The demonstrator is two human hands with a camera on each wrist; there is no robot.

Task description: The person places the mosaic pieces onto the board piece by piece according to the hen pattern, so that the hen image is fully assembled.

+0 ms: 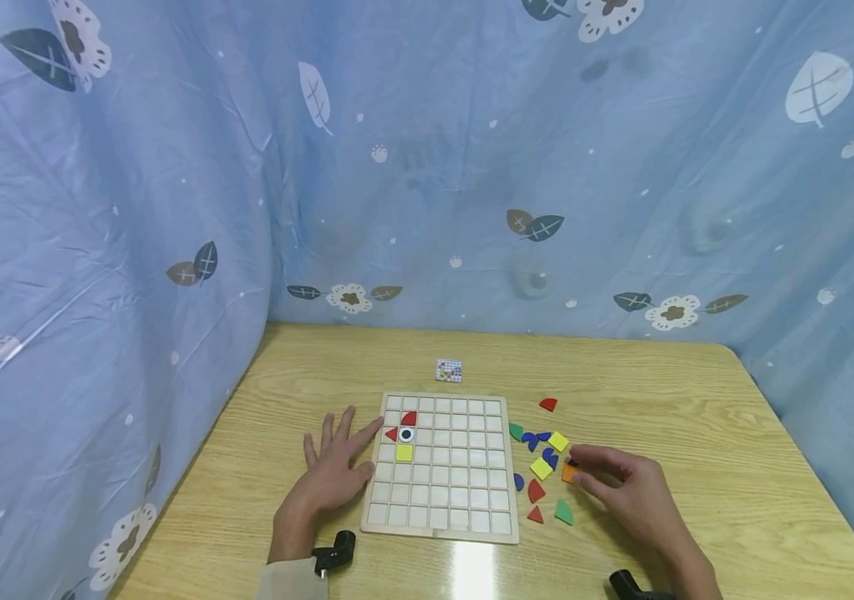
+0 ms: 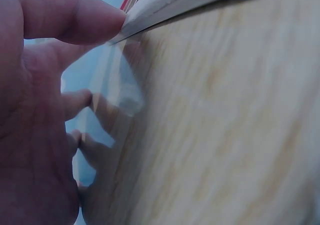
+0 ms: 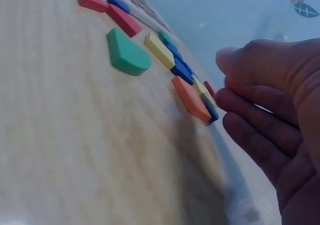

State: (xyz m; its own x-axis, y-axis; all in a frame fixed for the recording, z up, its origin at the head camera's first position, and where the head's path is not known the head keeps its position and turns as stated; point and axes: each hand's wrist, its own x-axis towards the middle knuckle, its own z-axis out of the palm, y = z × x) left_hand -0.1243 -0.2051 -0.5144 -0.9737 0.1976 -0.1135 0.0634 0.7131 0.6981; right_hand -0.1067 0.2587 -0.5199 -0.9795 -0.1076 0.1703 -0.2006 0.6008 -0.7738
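Note:
A wooden grid board (image 1: 438, 537) lies on the table. Its upper left cells hold a red quarter circle (image 1: 409, 418), a red triangle (image 1: 392, 434), a white tile with a black dot (image 1: 407, 435) and a yellow square (image 1: 404, 453). My left hand (image 1: 331, 473) has its fingers spread, with index finger and thumb touching the board's left edge. My right hand (image 1: 632, 492) hovers over the loose pieces, thumb and index finger apart around an orange square (image 3: 191, 99). A dark blue piece (image 3: 210, 110) lies beside that square, below the fingertips. Nothing shows between the right fingers.
Right of the board lie loose pieces: yellow squares (image 1: 541, 468), blue pieces (image 1: 530, 442), a green piece (image 1: 564, 512), red pieces (image 1: 536, 491) and a red quarter circle (image 1: 548, 404) farther back. A small pattern card (image 1: 449, 371) lies behind the board. A blue curtain (image 1: 427, 167) hangs around the table.

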